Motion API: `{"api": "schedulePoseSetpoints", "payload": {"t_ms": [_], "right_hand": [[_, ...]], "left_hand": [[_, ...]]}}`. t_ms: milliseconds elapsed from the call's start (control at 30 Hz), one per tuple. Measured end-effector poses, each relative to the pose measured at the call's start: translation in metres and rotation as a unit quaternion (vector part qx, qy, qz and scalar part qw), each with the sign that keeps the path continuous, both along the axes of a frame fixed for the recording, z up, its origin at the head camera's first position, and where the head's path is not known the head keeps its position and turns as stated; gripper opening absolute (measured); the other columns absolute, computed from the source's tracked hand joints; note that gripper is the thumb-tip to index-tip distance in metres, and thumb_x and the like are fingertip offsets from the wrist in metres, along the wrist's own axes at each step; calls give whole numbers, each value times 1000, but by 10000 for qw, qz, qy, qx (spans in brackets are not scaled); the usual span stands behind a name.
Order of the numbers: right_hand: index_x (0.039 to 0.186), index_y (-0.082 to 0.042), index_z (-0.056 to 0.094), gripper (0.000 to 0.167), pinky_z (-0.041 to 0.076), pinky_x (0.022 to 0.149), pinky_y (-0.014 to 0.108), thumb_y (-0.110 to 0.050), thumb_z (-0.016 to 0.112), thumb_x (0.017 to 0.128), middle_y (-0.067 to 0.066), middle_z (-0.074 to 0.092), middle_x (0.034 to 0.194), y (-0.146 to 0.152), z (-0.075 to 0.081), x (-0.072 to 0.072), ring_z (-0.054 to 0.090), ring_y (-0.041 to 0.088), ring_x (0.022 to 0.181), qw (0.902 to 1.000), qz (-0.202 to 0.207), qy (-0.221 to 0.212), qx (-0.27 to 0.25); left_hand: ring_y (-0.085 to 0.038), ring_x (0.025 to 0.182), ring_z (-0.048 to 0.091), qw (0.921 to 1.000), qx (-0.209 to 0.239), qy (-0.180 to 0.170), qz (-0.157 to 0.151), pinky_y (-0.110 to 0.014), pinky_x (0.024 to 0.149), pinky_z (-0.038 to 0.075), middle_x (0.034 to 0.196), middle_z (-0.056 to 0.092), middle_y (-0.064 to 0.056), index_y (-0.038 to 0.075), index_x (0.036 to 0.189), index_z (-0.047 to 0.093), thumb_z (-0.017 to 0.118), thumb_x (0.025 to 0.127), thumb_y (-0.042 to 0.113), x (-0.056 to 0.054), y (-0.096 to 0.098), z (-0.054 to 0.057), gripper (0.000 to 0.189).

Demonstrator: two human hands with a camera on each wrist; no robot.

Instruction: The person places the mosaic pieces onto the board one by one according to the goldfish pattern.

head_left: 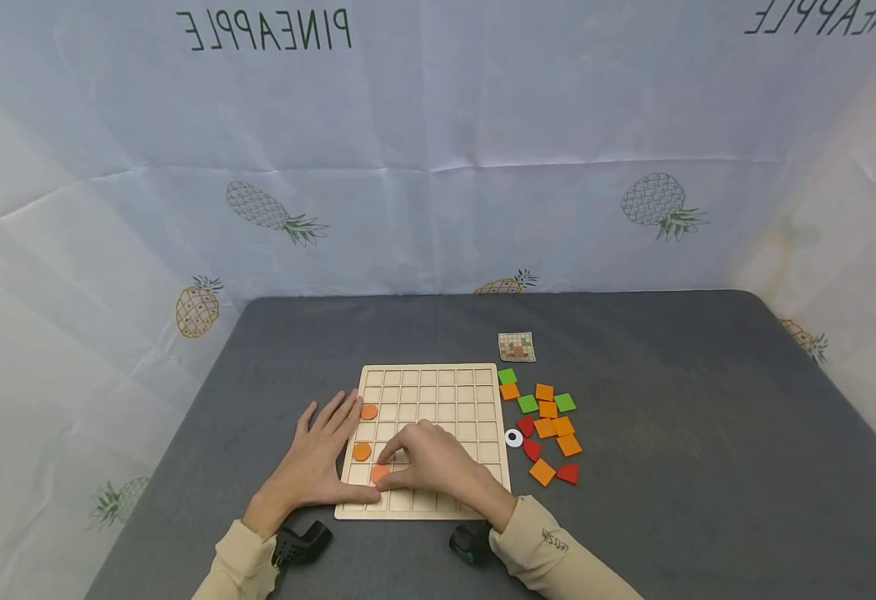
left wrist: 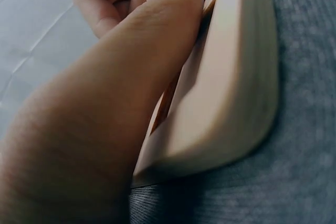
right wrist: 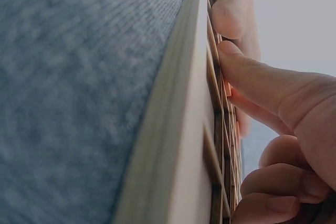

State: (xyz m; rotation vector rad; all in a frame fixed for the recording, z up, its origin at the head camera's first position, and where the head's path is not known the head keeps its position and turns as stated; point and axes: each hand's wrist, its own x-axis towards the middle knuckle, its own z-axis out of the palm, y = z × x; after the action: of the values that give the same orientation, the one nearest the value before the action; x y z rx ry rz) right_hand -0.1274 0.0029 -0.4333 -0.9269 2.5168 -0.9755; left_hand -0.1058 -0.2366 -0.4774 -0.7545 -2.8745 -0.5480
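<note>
Backdrop (head_left: 438,108): bright, warm-tinted at right
Board (left wrist: 226,108): blurred from my left wrist, shadow below
Counter (right wrist: 79,103): dim, unfocused from my right

Dark grey table (head_left: 708,483) with rounded far corners. Behind and along both sides, creased pale cloth (head_left: 438,100) — printed with mirrored lettering (head_left: 268,30) reading PINEAPPLE at top left, and again at top right, cut off there. Below the lettering, grey pineapples (head_left: 653,198) with green leaves, plus orange pineapples (head_left: 197,310) — one near the middle partly hidden behind the table's far edge.
</note>
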Motion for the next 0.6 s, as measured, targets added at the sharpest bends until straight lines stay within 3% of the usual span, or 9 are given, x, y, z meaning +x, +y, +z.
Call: {"api": "schedulePoseSetpoints", "payload": {"t_ms": [600], "right_hand": [[106,-14,89,22,56,79,17,-27,93,88,-5,86,102,-1,0,1,75,2,91,9997,99,158,128]], "left_hand": [[-53,160,34,10000,25,-59,8,-81,120,17,177,33,-24,-4,168,33,33,75,110,-2,-1,-2,147]]}}
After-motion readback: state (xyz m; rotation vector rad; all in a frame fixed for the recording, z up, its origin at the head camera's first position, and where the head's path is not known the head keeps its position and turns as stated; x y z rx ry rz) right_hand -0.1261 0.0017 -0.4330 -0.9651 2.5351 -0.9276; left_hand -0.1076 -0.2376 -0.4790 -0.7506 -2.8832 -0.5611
